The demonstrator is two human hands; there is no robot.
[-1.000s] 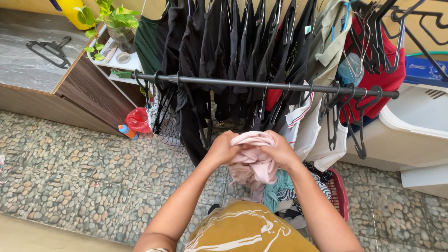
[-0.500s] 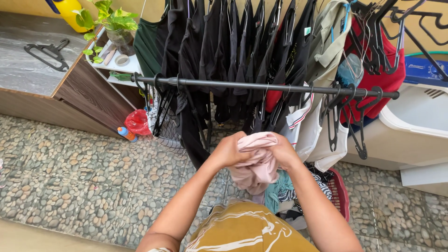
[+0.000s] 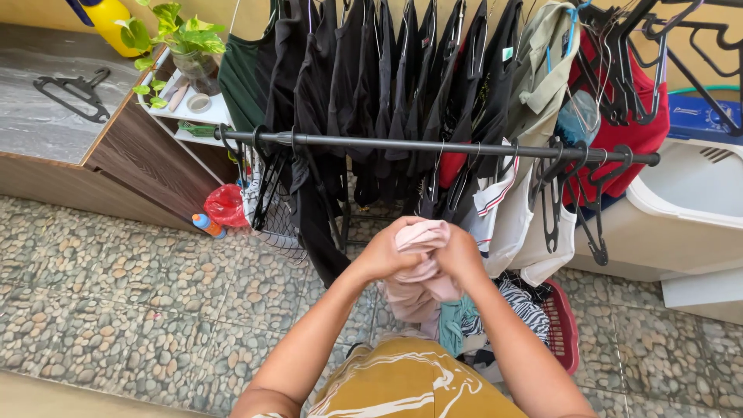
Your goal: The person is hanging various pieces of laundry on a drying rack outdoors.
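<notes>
Both sets of fingers were clamped on a pale pink garment (image 3: 422, 259), which was bunched between the left hand (image 3: 385, 251) and the right hand (image 3: 458, 254) at the centre of the view. Compared with a second earlier, the hands had been drawn closer together and the cloth had been gathered higher, so that less of it was left hanging; wringing or bunching was judged to be under way, not hanging. At six o'clock of the hands a red laundry basket (image 3: 565, 329) of mixed clothes was seen on the pebbled floor (image 3: 116, 302). At twelve o'clock a black rail (image 3: 433, 145) was crowded with dark garments and empty hangers (image 3: 576, 193). At ten o'clock a wooden cabinet (image 3: 139, 159) was seen, with a potted plant (image 3: 182, 35) on its shelf.
</notes>
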